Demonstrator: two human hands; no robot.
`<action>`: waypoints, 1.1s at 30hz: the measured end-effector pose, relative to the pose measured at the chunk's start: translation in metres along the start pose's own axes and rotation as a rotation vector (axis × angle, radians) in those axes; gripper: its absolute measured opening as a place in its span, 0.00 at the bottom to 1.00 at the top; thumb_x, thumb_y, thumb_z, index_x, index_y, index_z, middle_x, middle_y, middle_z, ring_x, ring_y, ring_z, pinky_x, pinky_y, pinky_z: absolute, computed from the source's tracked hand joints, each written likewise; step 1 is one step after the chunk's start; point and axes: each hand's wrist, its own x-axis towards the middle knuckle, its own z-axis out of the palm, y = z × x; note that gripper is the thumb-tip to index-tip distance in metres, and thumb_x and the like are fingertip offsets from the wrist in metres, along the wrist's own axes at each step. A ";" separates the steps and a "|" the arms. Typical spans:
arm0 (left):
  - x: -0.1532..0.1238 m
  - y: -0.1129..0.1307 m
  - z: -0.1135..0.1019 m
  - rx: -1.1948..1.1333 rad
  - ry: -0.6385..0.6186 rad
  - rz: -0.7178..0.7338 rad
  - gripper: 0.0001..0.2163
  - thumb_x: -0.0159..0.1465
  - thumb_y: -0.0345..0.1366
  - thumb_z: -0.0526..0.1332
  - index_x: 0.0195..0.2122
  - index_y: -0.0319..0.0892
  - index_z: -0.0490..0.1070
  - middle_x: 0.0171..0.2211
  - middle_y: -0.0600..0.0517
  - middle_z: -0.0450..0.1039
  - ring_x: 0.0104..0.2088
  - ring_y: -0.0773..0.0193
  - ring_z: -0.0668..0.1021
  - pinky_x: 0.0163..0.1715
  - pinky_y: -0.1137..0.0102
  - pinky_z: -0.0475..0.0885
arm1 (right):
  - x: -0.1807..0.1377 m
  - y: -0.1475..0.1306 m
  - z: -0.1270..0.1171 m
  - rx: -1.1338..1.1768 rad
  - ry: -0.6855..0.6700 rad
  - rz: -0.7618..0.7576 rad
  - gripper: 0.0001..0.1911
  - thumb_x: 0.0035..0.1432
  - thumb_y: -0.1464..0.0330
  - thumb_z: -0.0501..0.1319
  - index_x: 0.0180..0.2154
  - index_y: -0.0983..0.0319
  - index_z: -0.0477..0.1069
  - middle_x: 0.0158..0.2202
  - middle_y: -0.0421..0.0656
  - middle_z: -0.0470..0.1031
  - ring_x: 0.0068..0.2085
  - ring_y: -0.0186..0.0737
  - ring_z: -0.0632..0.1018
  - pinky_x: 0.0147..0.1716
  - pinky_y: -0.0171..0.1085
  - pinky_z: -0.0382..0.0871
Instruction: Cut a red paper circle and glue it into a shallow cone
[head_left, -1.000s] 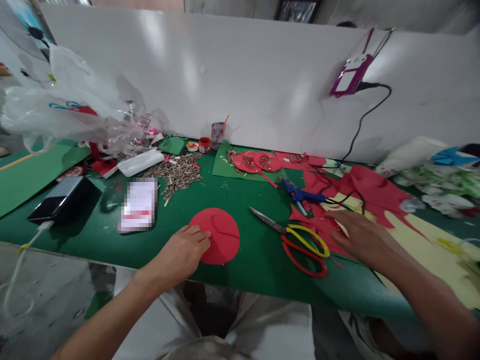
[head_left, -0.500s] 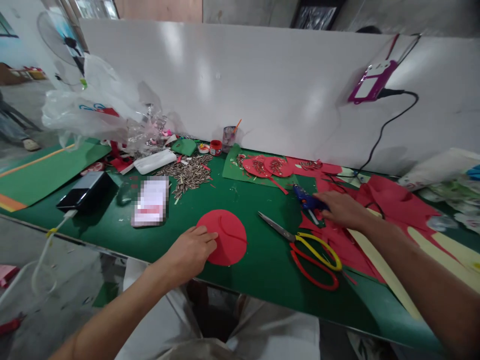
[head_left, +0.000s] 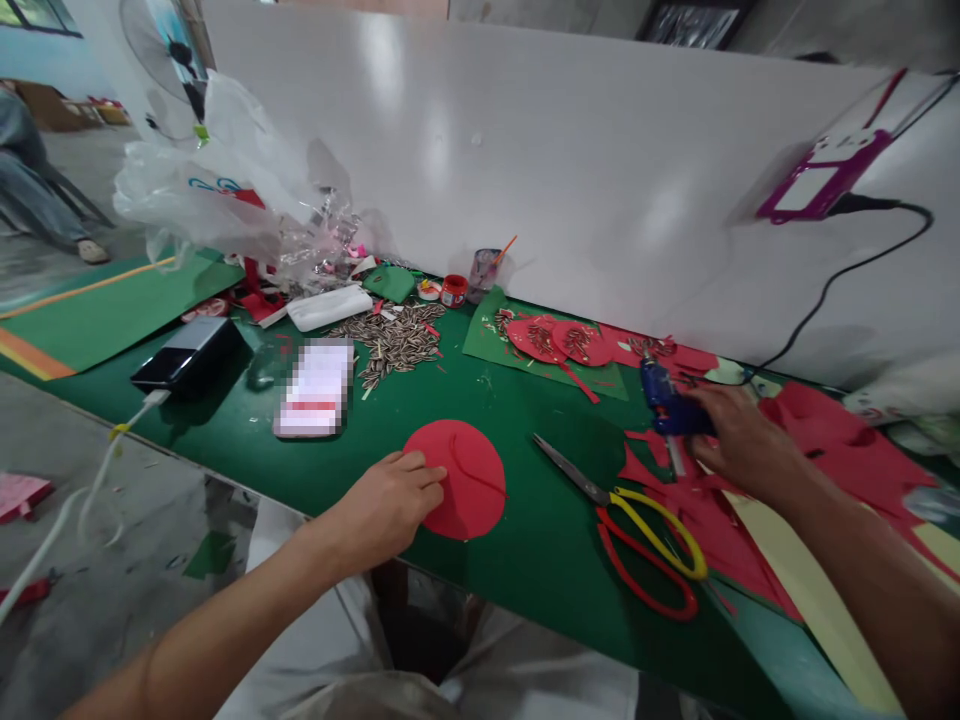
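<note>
My left hand (head_left: pixel 399 502) has its fingers closed at the left edge of a round red paper disc (head_left: pixel 469 500), which lies near the table's front edge. A thin red strip curves across the disc. To the right, my right hand (head_left: pixel 739 435) grips a blue glue gun (head_left: pixel 664 400) by its handle, with the nozzle pointing away from me. Between the hands lie scissors (head_left: pixel 600 493) with one yellow and one red handle, blades toward the upper left. Red paper scraps (head_left: pixel 697 520) sit under and beside my right hand.
Sunflower seeds (head_left: pixel 401 340) are piled behind a phone (head_left: pixel 315 388). Red paper shapes bearing seeds (head_left: pixel 540 338) lie at the back on green paper (head_left: pixel 484 335). A black box (head_left: pixel 187 355) with a white cable stands left. A power strip (head_left: pixel 829 175) hangs on the white partition; a person sits far left.
My right hand has raised the glue gun off the red scraps. My left hand stays on the red disc. The whole view has shifted a little.
</note>
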 end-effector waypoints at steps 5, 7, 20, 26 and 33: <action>-0.001 -0.001 -0.002 -0.028 -0.027 0.002 0.09 0.59 0.24 0.54 0.35 0.39 0.70 0.49 0.50 0.71 0.44 0.58 0.71 0.42 0.64 0.67 | -0.026 -0.049 -0.035 -0.001 0.283 -0.153 0.16 0.55 0.72 0.55 0.47 0.65 0.60 0.45 0.56 0.67 0.49 0.49 0.68 0.44 0.42 0.65; -0.002 -0.001 -0.002 -0.039 -0.029 -0.006 0.08 0.60 0.24 0.53 0.34 0.40 0.70 0.49 0.50 0.71 0.44 0.59 0.71 0.42 0.64 0.66 | -0.037 -0.078 -0.045 0.045 0.299 -0.282 0.13 0.56 0.72 0.53 0.45 0.62 0.60 0.42 0.51 0.68 0.43 0.46 0.72 0.37 0.40 0.68; -0.007 0.000 0.000 -0.108 0.003 -0.064 0.08 0.61 0.25 0.53 0.35 0.41 0.69 0.50 0.51 0.70 0.42 0.61 0.70 0.42 0.63 0.64 | -0.051 -0.182 -0.041 0.383 0.001 -0.517 0.09 0.57 0.73 0.51 0.41 0.64 0.64 0.39 0.50 0.71 0.39 0.43 0.73 0.35 0.40 0.70; -0.007 -0.002 0.004 -0.107 0.006 -0.067 0.07 0.61 0.26 0.54 0.36 0.42 0.68 0.50 0.52 0.70 0.43 0.61 0.70 0.43 0.62 0.63 | -0.048 -0.193 -0.034 0.422 -0.113 -0.502 0.11 0.55 0.75 0.50 0.41 0.63 0.65 0.38 0.48 0.70 0.36 0.42 0.72 0.35 0.41 0.69; -0.006 -0.002 0.005 -0.128 -0.001 -0.073 0.05 0.60 0.27 0.55 0.35 0.42 0.68 0.50 0.53 0.70 0.44 0.61 0.70 0.43 0.62 0.62 | -0.046 -0.194 -0.023 0.411 -0.155 -0.504 0.15 0.51 0.78 0.50 0.43 0.63 0.62 0.40 0.49 0.69 0.38 0.44 0.71 0.36 0.42 0.68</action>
